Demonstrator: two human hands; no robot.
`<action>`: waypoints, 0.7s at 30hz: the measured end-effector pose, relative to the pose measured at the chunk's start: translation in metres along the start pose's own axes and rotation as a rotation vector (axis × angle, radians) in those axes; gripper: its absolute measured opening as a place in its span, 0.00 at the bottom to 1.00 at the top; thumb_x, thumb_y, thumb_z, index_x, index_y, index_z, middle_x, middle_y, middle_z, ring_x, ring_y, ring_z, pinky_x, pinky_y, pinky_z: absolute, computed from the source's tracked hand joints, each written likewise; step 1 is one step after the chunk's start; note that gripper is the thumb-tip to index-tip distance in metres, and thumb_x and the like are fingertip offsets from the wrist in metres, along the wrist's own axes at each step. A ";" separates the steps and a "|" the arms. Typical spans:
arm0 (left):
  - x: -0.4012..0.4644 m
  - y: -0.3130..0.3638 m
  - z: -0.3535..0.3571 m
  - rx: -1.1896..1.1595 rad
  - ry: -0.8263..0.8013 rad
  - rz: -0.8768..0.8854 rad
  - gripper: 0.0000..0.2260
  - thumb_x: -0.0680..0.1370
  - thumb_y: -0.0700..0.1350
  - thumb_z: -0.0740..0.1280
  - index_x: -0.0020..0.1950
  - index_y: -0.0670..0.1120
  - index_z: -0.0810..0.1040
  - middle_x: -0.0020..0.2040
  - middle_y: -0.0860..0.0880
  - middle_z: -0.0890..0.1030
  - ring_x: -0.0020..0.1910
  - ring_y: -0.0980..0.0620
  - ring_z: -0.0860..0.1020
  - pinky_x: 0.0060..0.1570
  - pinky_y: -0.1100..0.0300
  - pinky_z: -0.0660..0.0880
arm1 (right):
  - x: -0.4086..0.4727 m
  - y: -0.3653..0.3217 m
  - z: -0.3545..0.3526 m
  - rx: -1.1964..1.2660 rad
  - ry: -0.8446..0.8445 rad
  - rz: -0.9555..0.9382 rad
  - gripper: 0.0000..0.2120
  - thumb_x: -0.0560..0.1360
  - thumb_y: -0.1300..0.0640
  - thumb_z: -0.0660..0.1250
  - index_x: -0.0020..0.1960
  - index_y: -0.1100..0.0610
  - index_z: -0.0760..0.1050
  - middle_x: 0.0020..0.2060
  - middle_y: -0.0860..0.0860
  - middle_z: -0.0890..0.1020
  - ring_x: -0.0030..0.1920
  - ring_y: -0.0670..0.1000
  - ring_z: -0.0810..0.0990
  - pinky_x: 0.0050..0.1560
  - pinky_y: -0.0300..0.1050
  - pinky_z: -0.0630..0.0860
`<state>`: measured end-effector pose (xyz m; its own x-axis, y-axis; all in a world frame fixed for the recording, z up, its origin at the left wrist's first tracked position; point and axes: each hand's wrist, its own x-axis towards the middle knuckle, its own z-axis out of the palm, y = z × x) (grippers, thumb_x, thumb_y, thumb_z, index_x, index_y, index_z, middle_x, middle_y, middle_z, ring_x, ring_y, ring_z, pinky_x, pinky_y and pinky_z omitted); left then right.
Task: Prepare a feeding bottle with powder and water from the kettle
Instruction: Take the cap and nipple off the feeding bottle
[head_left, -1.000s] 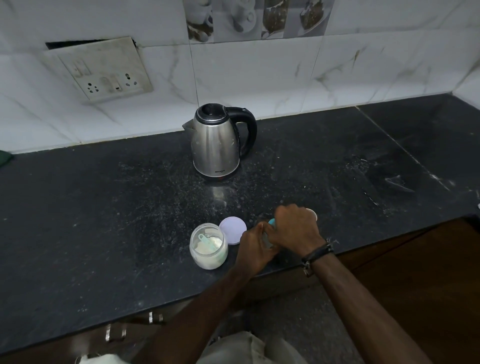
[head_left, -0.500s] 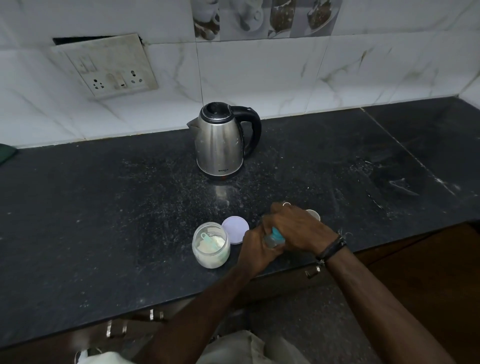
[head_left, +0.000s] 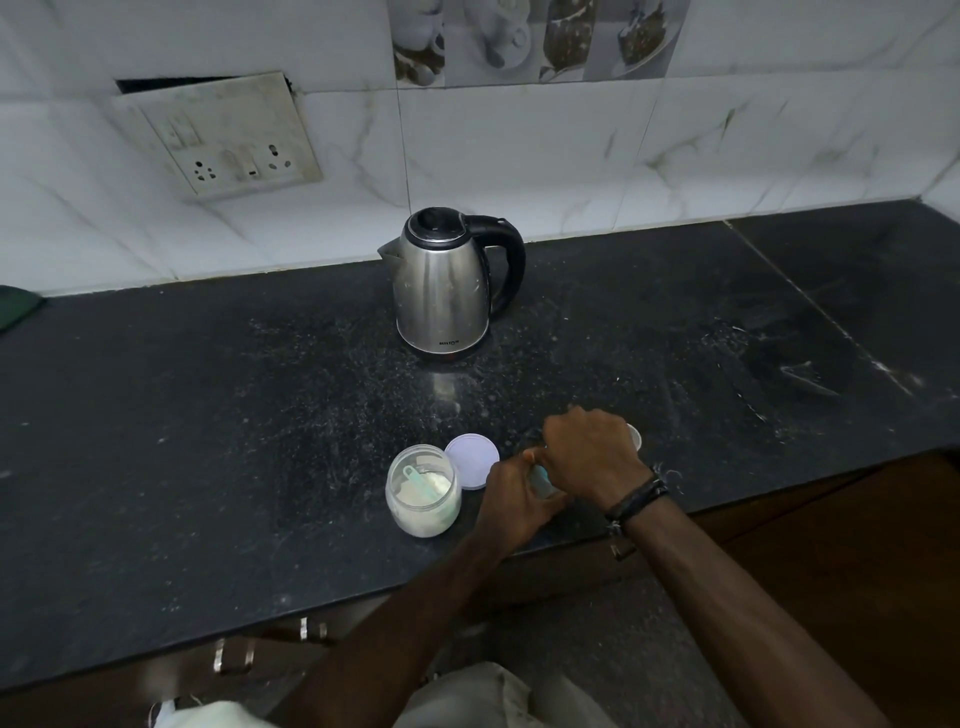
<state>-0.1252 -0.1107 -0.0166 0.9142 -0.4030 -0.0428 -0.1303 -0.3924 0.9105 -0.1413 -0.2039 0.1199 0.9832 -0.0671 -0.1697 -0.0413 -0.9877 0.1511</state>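
Observation:
A small feeding bottle (head_left: 541, 479) with a teal collar stands at the counter's front edge, mostly hidden by my hands. My left hand (head_left: 511, 501) grips its body from the left. My right hand (head_left: 589, 449) curls over its top from above. To the left stands an open jar of white powder (head_left: 423, 499) with a teal scoop (head_left: 420, 482) inside. Its pale lid (head_left: 471, 460) lies flat behind it. A steel kettle (head_left: 444, 291) with a black handle stands at the back, spout to the left. A white cap (head_left: 635, 436) peeks out behind my right hand.
The black stone counter (head_left: 208, 441) is dusted with white powder. A switch and socket plate (head_left: 223, 137) hangs on the tiled wall at the left. A green object (head_left: 15, 309) lies at the far left edge. Wooden cabinet fronts run below.
My right hand has turned on the bottle's top, wrist swinging right, while my left hand keeps holding the bottle. The jar, lid and kettle have not moved.

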 end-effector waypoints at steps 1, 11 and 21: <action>0.000 0.001 0.000 0.007 -0.010 -0.001 0.21 0.71 0.54 0.77 0.59 0.46 0.80 0.54 0.49 0.84 0.51 0.56 0.80 0.54 0.59 0.76 | 0.000 0.000 -0.001 0.006 -0.004 -0.008 0.15 0.80 0.48 0.60 0.58 0.57 0.77 0.57 0.56 0.80 0.56 0.58 0.80 0.51 0.49 0.75; 0.006 -0.005 0.003 0.028 -0.061 0.021 0.21 0.73 0.44 0.76 0.64 0.45 0.77 0.57 0.50 0.82 0.56 0.52 0.80 0.56 0.62 0.74 | -0.004 0.008 -0.010 0.073 -0.110 -0.127 0.19 0.74 0.53 0.68 0.63 0.56 0.72 0.61 0.56 0.76 0.59 0.57 0.77 0.55 0.49 0.72; 0.002 -0.007 0.001 -0.035 0.021 0.118 0.26 0.67 0.52 0.79 0.62 0.48 0.78 0.56 0.54 0.84 0.54 0.60 0.80 0.57 0.63 0.76 | -0.001 0.053 -0.029 0.375 -0.058 -0.136 0.32 0.70 0.56 0.74 0.71 0.45 0.67 0.56 0.50 0.72 0.59 0.51 0.72 0.57 0.46 0.71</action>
<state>-0.1230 -0.1096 -0.0230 0.9011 -0.4272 0.0741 -0.2245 -0.3136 0.9226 -0.1397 -0.2519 0.1565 0.9729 0.0704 -0.2203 0.0157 -0.9705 -0.2406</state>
